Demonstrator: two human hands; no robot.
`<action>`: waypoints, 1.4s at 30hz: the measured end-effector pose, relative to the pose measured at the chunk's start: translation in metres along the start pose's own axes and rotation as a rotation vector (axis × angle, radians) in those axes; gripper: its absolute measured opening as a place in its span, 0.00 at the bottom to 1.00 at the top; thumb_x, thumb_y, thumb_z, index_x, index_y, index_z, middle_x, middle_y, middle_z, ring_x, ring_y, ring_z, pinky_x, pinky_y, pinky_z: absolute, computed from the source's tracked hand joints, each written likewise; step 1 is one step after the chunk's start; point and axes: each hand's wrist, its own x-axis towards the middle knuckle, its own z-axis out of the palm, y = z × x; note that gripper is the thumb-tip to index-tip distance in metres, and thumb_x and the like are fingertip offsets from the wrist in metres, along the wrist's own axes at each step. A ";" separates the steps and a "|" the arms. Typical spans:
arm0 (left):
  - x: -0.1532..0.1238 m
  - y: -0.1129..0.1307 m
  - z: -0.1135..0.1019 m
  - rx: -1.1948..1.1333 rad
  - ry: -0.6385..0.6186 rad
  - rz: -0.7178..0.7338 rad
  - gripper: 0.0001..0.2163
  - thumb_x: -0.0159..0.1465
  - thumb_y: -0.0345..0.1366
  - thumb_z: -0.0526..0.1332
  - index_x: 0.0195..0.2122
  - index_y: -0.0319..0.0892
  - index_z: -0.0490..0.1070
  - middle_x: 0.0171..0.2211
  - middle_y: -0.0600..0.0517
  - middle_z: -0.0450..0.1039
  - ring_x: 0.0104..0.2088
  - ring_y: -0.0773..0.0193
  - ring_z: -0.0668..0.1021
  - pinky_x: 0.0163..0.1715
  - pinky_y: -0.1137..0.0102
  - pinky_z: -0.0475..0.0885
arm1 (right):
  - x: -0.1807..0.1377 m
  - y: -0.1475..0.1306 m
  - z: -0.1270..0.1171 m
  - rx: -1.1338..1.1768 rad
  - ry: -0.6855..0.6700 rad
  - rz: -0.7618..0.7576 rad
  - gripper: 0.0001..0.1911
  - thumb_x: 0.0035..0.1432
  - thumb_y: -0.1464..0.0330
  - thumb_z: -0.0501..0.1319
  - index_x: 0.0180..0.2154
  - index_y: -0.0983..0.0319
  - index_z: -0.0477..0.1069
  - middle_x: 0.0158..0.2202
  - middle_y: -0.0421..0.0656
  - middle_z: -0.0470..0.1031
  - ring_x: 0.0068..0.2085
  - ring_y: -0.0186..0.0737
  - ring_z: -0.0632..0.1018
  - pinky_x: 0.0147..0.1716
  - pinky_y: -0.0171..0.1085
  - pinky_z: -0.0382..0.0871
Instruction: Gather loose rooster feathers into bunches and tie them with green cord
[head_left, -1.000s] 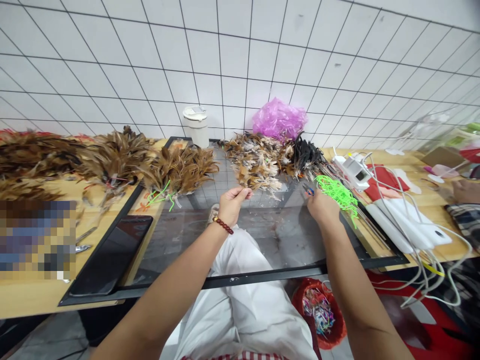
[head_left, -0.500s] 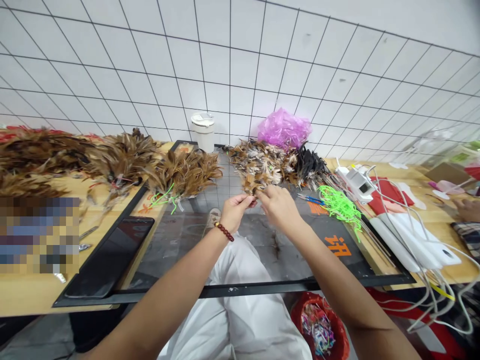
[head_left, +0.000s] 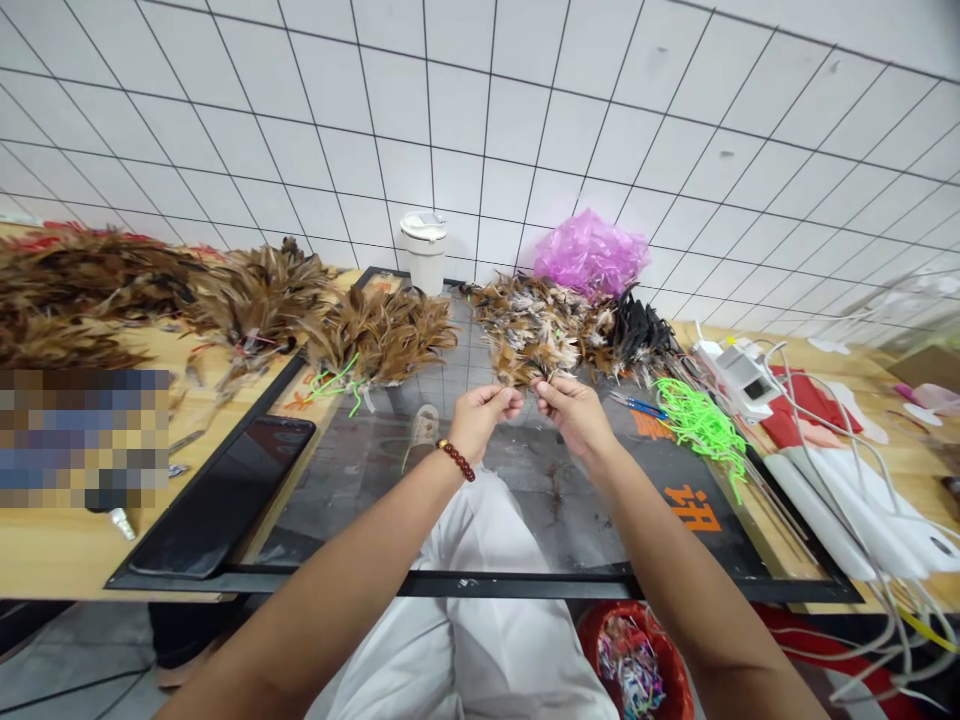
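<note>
Two bare grips face each other, just apart, in the head view. The left grip (head_left: 487,418) has thumb and fingers pressed together; whether it holds anything I cannot tell. Round, glossy dark-red beads (head_left: 456,460) ring its wrist. The right grip (head_left: 574,412) pinches a wispy dark feather tuft (head_left: 543,377) at its fingertips. Just beyond both lies a fluffy cream, tan and brown feather pile (head_left: 529,325); left of them fans a sleek brown feather bundle (head_left: 382,335) with bright green string. Right of the grips sit a slim blue-handled tool (head_left: 637,404) and tangled neon-green cord (head_left: 701,420). Below them spreads a smooth, see-through panel (head_left: 322,500), black-framed, on the wood-grained tabletop (head_left: 45,560).
</note>
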 end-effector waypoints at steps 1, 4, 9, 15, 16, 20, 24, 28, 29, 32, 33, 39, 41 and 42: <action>-0.001 0.001 0.001 0.010 -0.002 -0.021 0.09 0.50 0.35 0.69 0.27 0.33 0.76 0.26 0.47 0.77 0.28 0.66 0.78 0.33 0.69 0.73 | -0.001 0.000 0.003 0.083 -0.010 0.065 0.15 0.40 0.58 0.71 0.27 0.61 0.75 0.24 0.38 0.71 0.24 0.31 0.68 0.26 0.33 0.62; -0.003 0.004 0.002 0.042 -0.011 -0.069 0.08 0.52 0.34 0.69 0.26 0.33 0.75 0.27 0.45 0.77 0.27 0.65 0.79 0.33 0.69 0.74 | -0.002 0.000 0.011 0.179 0.031 0.117 0.16 0.33 0.60 0.74 0.23 0.61 0.73 0.21 0.37 0.72 0.23 0.30 0.68 0.25 0.32 0.61; -0.003 0.008 -0.001 0.083 -0.067 -0.129 0.09 0.54 0.35 0.68 0.28 0.32 0.75 0.24 0.45 0.76 0.26 0.66 0.79 0.30 0.71 0.74 | -0.003 0.007 0.017 0.134 0.068 0.099 0.16 0.32 0.60 0.74 0.19 0.62 0.72 0.22 0.38 0.73 0.21 0.27 0.64 0.22 0.32 0.54; -0.002 0.009 -0.003 0.108 -0.123 -0.185 0.10 0.52 0.36 0.69 0.28 0.33 0.76 0.23 0.47 0.76 0.23 0.68 0.78 0.26 0.73 0.73 | -0.004 0.010 0.019 0.147 0.046 0.107 0.15 0.33 0.62 0.74 0.25 0.62 0.77 0.22 0.38 0.73 0.23 0.29 0.66 0.23 0.32 0.53; -0.002 0.008 -0.003 0.106 -0.121 -0.183 0.10 0.52 0.36 0.70 0.28 0.33 0.75 0.23 0.48 0.76 0.22 0.68 0.77 0.26 0.74 0.73 | -0.004 0.010 0.019 0.139 0.051 0.100 0.15 0.33 0.62 0.74 0.25 0.62 0.77 0.22 0.37 0.73 0.23 0.29 0.65 0.23 0.32 0.53; -0.002 0.009 -0.002 0.093 -0.113 -0.176 0.09 0.52 0.35 0.70 0.27 0.33 0.75 0.21 0.49 0.74 0.20 0.70 0.75 0.23 0.75 0.72 | -0.003 0.009 0.020 0.115 0.074 0.082 0.15 0.31 0.61 0.74 0.23 0.62 0.77 0.23 0.37 0.73 0.22 0.28 0.64 0.22 0.32 0.53; -0.003 0.012 -0.002 0.068 -0.133 -0.217 0.08 0.53 0.33 0.69 0.28 0.32 0.75 0.22 0.47 0.75 0.21 0.68 0.77 0.23 0.75 0.73 | -0.003 0.008 0.021 0.092 0.091 0.074 0.15 0.31 0.61 0.74 0.24 0.61 0.78 0.24 0.38 0.75 0.23 0.29 0.66 0.23 0.32 0.56; -0.004 0.018 -0.003 0.046 -0.209 -0.305 0.08 0.54 0.33 0.68 0.30 0.32 0.76 0.25 0.45 0.77 0.24 0.66 0.79 0.26 0.74 0.74 | -0.004 0.006 0.020 0.085 0.069 0.032 0.15 0.31 0.60 0.74 0.25 0.59 0.78 0.26 0.39 0.76 0.28 0.34 0.71 0.25 0.33 0.61; -0.005 0.018 -0.003 0.048 -0.222 -0.322 0.07 0.54 0.33 0.68 0.29 0.33 0.75 0.25 0.45 0.76 0.24 0.67 0.78 0.26 0.74 0.74 | -0.004 0.005 0.020 0.083 0.065 0.026 0.15 0.31 0.60 0.73 0.25 0.59 0.78 0.26 0.39 0.76 0.28 0.34 0.71 0.25 0.33 0.61; -0.004 0.018 -0.004 0.069 -0.250 -0.346 0.07 0.53 0.33 0.69 0.28 0.33 0.75 0.24 0.47 0.75 0.23 0.68 0.77 0.25 0.75 0.73 | -0.005 0.004 0.020 0.076 0.061 0.014 0.14 0.32 0.61 0.73 0.24 0.59 0.78 0.26 0.39 0.76 0.27 0.34 0.70 0.24 0.33 0.60; -0.004 0.017 -0.004 0.076 -0.253 -0.338 0.08 0.53 0.33 0.69 0.27 0.33 0.74 0.23 0.48 0.74 0.22 0.69 0.76 0.24 0.75 0.72 | -0.006 0.003 0.020 0.073 0.056 0.011 0.14 0.32 0.61 0.73 0.24 0.60 0.77 0.26 0.39 0.76 0.27 0.33 0.70 0.24 0.33 0.59; -0.004 0.009 -0.003 0.094 -0.262 -0.203 0.09 0.52 0.34 0.69 0.26 0.33 0.73 0.20 0.52 0.70 0.19 0.72 0.72 0.19 0.77 0.67 | -0.003 0.003 0.013 0.121 0.043 -0.008 0.15 0.37 0.60 0.72 0.19 0.61 0.71 0.17 0.35 0.66 0.20 0.27 0.60 0.21 0.33 0.52; -0.005 0.009 -0.003 0.104 -0.287 -0.209 0.10 0.52 0.35 0.69 0.27 0.33 0.74 0.20 0.51 0.70 0.19 0.72 0.72 0.19 0.77 0.67 | -0.002 0.002 0.010 0.149 0.060 -0.038 0.15 0.39 0.59 0.72 0.20 0.61 0.71 0.16 0.33 0.62 0.20 0.27 0.59 0.22 0.33 0.52; -0.005 0.009 -0.004 0.106 -0.300 -0.219 0.10 0.52 0.36 0.69 0.27 0.33 0.74 0.20 0.51 0.70 0.19 0.72 0.72 0.19 0.77 0.67 | -0.002 0.001 0.008 0.158 0.053 -0.039 0.15 0.40 0.58 0.71 0.21 0.61 0.70 0.16 0.33 0.61 0.20 0.27 0.59 0.22 0.32 0.53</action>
